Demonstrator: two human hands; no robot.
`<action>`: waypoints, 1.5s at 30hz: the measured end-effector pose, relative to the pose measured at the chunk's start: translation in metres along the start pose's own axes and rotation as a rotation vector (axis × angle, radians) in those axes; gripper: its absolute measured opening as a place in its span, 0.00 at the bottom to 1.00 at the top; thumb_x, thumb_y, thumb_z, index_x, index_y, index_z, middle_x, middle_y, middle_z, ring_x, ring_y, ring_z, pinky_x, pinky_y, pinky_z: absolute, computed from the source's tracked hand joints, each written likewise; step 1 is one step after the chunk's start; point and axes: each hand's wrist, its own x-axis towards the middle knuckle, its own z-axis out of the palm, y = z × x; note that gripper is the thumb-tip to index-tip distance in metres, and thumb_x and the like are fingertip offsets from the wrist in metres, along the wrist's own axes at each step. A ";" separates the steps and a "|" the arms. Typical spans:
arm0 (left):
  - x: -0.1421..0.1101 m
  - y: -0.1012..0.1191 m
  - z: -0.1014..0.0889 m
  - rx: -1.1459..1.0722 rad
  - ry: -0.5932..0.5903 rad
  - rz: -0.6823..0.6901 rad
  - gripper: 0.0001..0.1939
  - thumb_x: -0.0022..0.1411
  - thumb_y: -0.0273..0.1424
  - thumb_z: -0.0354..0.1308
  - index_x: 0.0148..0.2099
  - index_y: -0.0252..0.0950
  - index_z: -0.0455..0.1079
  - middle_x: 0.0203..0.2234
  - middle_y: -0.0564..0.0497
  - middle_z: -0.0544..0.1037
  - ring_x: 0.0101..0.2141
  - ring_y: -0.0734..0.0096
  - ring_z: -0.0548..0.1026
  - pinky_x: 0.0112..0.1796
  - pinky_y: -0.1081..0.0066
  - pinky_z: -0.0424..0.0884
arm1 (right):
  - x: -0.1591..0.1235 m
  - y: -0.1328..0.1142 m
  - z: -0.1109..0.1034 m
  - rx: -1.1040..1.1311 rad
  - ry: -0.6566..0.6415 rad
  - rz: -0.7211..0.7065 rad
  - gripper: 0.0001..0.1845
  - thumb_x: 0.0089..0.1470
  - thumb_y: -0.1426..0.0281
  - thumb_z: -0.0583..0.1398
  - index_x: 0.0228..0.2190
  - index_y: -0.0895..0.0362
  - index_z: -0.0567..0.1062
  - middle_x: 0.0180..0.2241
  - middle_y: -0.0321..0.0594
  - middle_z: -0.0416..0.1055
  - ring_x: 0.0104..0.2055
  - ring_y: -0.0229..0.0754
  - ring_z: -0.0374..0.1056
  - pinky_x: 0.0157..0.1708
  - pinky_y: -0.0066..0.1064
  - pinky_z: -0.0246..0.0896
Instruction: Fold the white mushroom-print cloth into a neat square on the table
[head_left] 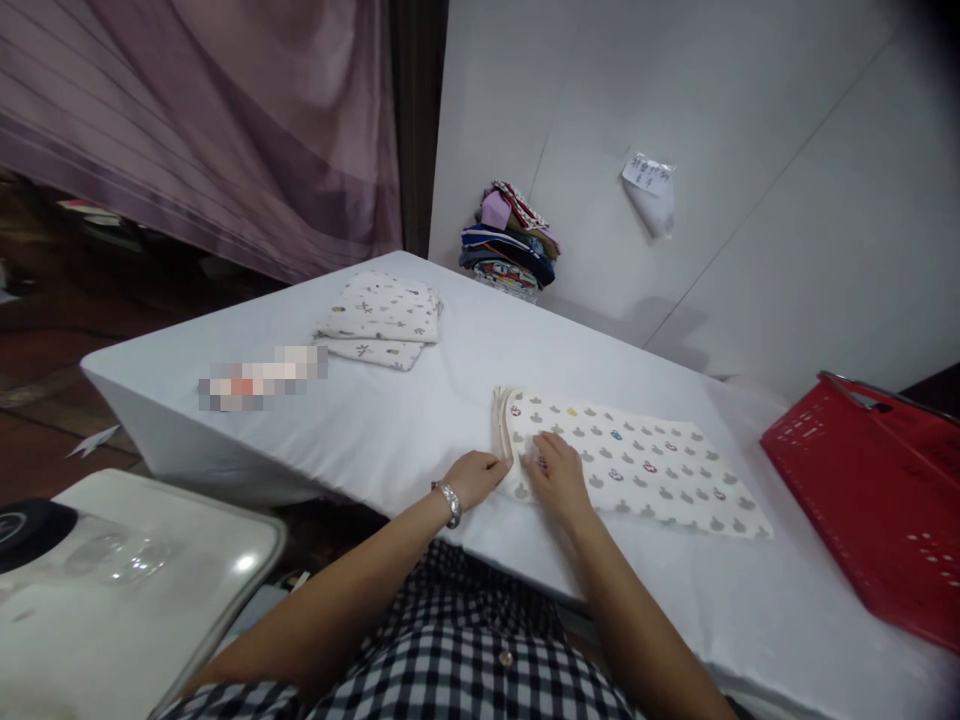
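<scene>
Printed cloth (660, 460): one, lying long and flat, touching both hands and stretching out to the right of the right hand. It has gray shapes and a few colored ones.
Left hand (478, 480): one, pinching the folded end of the cloth, maybe so the layers do not slip.
Right hand (561, 485): one, on top of the cloth near that end, fingers bent, maybe to keep it flat. I cannot tell if it pinches any cloth.
Bracelet (449, 503): one, on the left wrist.
Folded cloth (382, 312): one, past the left hand and off to its left, folded up so it sits neatly.
Blurry thing (262, 380): one patch, left of the left hand, too fuzzy to name.
Clothes pile (511, 245): one, far ahead of both hands, by the wall. I cannot count its pieces.
Red basket (862, 500): one, well to the right of the right hand.
White table (450, 400): one, under both cloths, holding them up.
</scene>
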 end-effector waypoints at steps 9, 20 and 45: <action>0.000 0.001 0.001 0.100 0.012 -0.039 0.14 0.52 0.35 0.46 0.19 0.36 0.66 0.14 0.54 0.66 0.20 0.73 0.64 0.25 0.71 0.55 | -0.003 0.014 -0.013 -0.137 -0.168 0.102 0.27 0.57 0.56 0.52 0.56 0.53 0.64 0.63 0.47 0.50 0.65 0.53 0.43 0.58 0.54 0.34; 0.002 0.003 0.001 0.046 0.058 -0.028 0.14 0.54 0.36 0.49 0.21 0.36 0.67 0.18 0.53 0.72 0.24 0.72 0.69 0.27 0.72 0.59 | 0.010 -0.019 0.001 0.238 0.054 -0.071 0.17 0.56 0.61 0.52 0.40 0.54 0.75 0.42 0.44 0.73 0.46 0.44 0.66 0.48 0.37 0.57; -0.002 -0.004 0.016 -0.037 0.262 0.018 0.05 0.57 0.30 0.51 0.34 0.38 0.69 0.26 0.54 0.75 0.28 0.73 0.70 0.31 0.73 0.61 | 0.025 -0.040 -0.001 0.256 -0.096 0.157 0.13 0.53 0.61 0.55 0.22 0.54 0.71 0.21 0.33 0.70 0.26 0.38 0.65 0.26 0.27 0.52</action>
